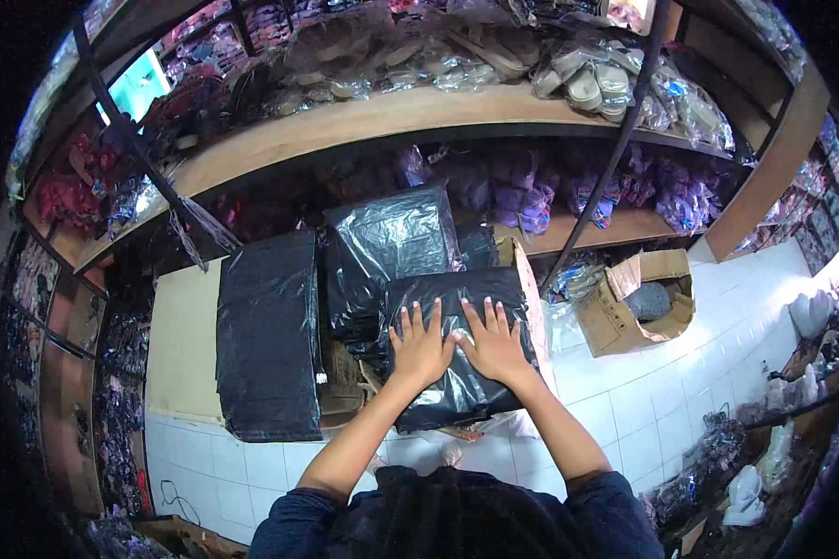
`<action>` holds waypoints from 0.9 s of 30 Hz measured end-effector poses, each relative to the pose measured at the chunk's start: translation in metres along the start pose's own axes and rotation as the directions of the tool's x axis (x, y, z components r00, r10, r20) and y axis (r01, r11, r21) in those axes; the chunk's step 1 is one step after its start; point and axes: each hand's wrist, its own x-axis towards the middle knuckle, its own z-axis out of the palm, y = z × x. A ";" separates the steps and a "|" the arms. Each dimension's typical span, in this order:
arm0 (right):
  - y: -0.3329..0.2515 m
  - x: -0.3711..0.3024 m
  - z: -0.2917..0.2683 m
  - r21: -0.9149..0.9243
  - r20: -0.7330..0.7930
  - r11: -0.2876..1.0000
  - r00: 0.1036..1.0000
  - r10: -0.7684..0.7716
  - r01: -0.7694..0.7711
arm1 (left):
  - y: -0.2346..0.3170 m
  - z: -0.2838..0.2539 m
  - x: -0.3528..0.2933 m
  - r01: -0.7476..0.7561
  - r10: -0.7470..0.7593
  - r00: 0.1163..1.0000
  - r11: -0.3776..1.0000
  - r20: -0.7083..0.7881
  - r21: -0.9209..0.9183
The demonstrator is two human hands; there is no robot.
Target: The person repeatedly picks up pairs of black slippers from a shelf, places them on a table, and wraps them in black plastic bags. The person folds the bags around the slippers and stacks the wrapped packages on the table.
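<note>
My left hand [422, 349] and my right hand [492, 347] lie flat, side by side, on a black plastic bundle [457, 396] in front of me. Their fingers are spread and the thumbs nearly meet. Neither hand grips anything. Behind it and a little left, another shiny black plastic stack [391, 238] rises. Farther left, a flat pile of black plastic sheets or bags [268, 335] rests on a pale cardboard sheet [185, 340]. What the bundle under my hands contains cannot be seen.
An open cardboard box [639, 303] with a grey roll inside stands on the white tiled floor [643, 401] at right. Ahead, a wooden shelf [410, 114] holds plastic-wrapped footwear [592, 86], with purple wrapped bundles [527, 200] below. Dark metal posts [615, 149] cross the front. Bagged goods crowd the lower right.
</note>
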 end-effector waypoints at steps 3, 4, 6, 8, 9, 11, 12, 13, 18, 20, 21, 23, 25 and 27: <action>0.001 0.000 -0.011 0.035 0.011 0.999 1.000 0.005 -0.005 | 0.003 -0.011 -0.003 -0.004 0.005 0.999 1.000 0.040 -0.025; 0.001 -0.001 -0.016 0.048 0.005 0.999 1.000 0.012 -0.012 | 0.002 -0.010 -0.004 -0.001 0.001 1.000 0.998 0.008 -0.060; 0.000 -0.005 -0.025 0.081 -0.022 0.997 1.000 0.010 -0.008 | -0.002 -0.017 -0.009 0.007 -0.008 1.000 0.996 -0.007 -0.093; -0.001 -0.011 -0.040 0.117 -0.044 0.993 0.999 0.030 -0.025 | -0.004 -0.033 -0.016 0.024 -0.025 1.000 0.993 -0.005 -0.119; -0.001 -0.015 -0.046 0.136 -0.053 0.990 0.998 0.038 -0.030 | -0.007 -0.040 -0.022 0.017 -0.021 0.999 0.989 -0.024 -0.146; 0.004 -0.022 -0.052 0.236 -0.142 0.971 0.990 -0.003 0.037 | -0.017 -0.051 -0.034 0.044 -0.055 0.998 0.973 -0.042 -0.225; 0.002 -0.028 -0.058 0.248 -0.175 0.967 0.985 -0.006 0.050 | -0.022 -0.059 -0.040 0.052 -0.065 0.997 0.962 -0.041 -0.268; -0.002 -0.035 -0.067 0.260 -0.207 0.964 0.978 -0.009 0.064 | -0.028 -0.066 -0.048 0.062 -0.078 0.996 0.948 -0.039 -0.311; -0.025 -0.063 -0.092 0.586 -0.286 0.776 0.955 -0.071 0.233 | -0.068 -0.086 -0.092 -0.018 -0.100 0.979 0.829 -0.180 -0.559; -0.038 -0.070 -0.090 0.673 -0.267 0.698 0.960 -0.079 0.245 | -0.078 -0.099 -0.113 -0.021 -0.152 0.967 0.751 -0.204 -0.660; -0.045 -0.073 -0.088 0.705 -0.258 0.663 0.962 -0.089 0.250 | -0.084 -0.106 -0.124 -0.025 -0.179 0.960 0.707 -0.213 -0.707; -0.063 -0.075 -0.084 0.736 -0.230 0.626 0.965 -0.124 0.256 | -0.099 -0.111 -0.143 -0.065 -0.198 0.937 0.709 -0.287 -0.702; -0.081 -0.078 -0.079 0.713 -0.211 0.646 0.962 -0.173 0.272 | -0.112 -0.113 -0.162 -0.072 -0.253 0.928 0.599 -0.274 -0.797; -0.104 -0.081 -0.069 0.792 -0.192 0.547 0.962 -0.195 0.270 | -0.128 -0.115 -0.180 -0.053 -0.302 0.915 0.568 -0.268 -0.821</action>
